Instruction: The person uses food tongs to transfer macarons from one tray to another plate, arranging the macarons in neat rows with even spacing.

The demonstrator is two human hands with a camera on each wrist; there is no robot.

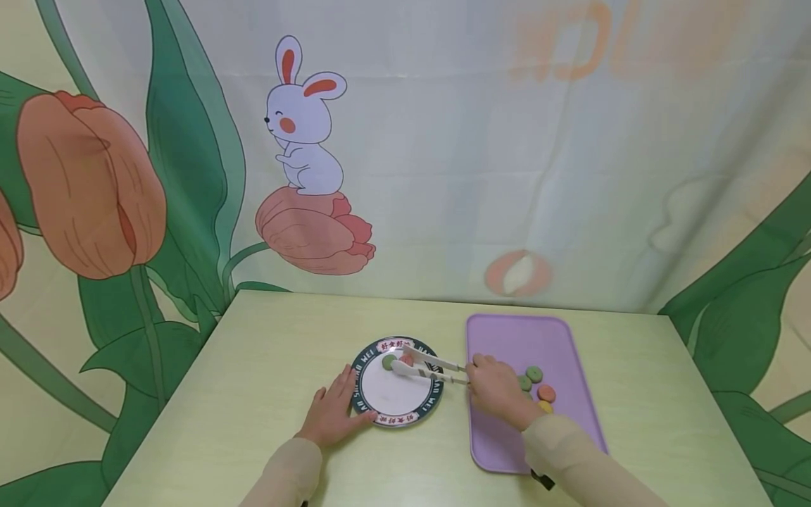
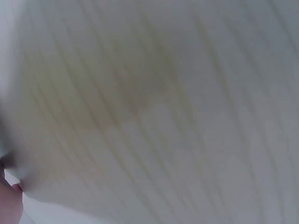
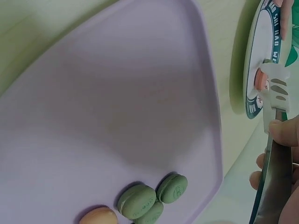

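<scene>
My right hand (image 1: 496,387) grips a pair of tongs (image 1: 437,376) with metal handles and white tips. The tips reach over a white plate (image 1: 393,398) with a dark patterned rim. A pinkish-orange macaron (image 1: 406,360) lies on the plate between the spread tips, and a green macaron (image 1: 388,362) sits just left of it. My left hand (image 1: 332,412) rests at the plate's left rim, its fingers extended along the edge and the thumb at the lower rim. In the right wrist view, the thumb and fingers wrap the tongs' metal handle (image 3: 275,172).
Right of the plate lies a purple tray (image 1: 507,338), partly under my right forearm. It holds several macarons: green (image 1: 534,374), orange (image 1: 546,393) and yellow (image 1: 545,406). A printed curtain (image 1: 443,176) hangs behind the pale table (image 1: 266,352). A pale sleeve fills the left wrist view.
</scene>
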